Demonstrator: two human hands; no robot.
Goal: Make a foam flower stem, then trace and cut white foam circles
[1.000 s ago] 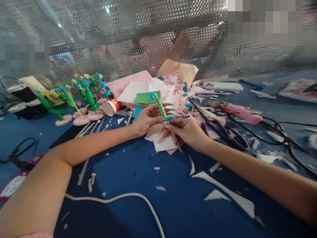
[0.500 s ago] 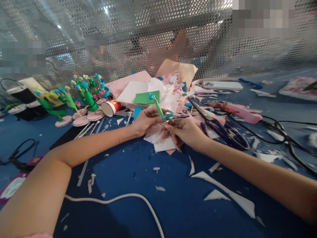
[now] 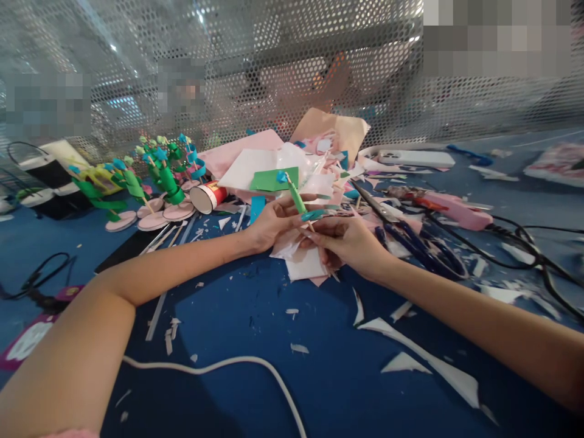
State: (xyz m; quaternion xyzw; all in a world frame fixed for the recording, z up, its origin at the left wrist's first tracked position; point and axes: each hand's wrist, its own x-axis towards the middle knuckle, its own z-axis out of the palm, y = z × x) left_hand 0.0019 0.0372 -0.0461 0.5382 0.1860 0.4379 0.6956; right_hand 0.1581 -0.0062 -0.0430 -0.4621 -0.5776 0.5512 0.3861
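Observation:
My left hand (image 3: 278, 222) pinches a paper flower (image 3: 296, 196), a thin wooden stick wrapped in light green paper with a small blue paper bloom on top. Lower down, the fingers of my right hand (image 3: 344, 240) close on the bare end of the stick. The flower leans to the left, bloom upward. Behind it lies a green paper sheet (image 3: 269, 179) on a heap of white and pink scraps. Beneath my hands rest pieces of white paper (image 3: 303, 267). The palm sides of my fingers are partly hidden.
Finished-looking paper plants on round pink bases (image 3: 152, 220) stand at the left beside a tipped paper cup (image 3: 207, 198). To the right lie scissors (image 3: 410, 234), a pink glue gun (image 3: 460, 210) with a black cable, and a white phone (image 3: 416, 159). A white cable (image 3: 228, 363) crosses the front.
My right hand's fingers have shifted slightly on the stick, and more of its bare lower end shows. The whole view has moved a little; both hands stay together at the flower.

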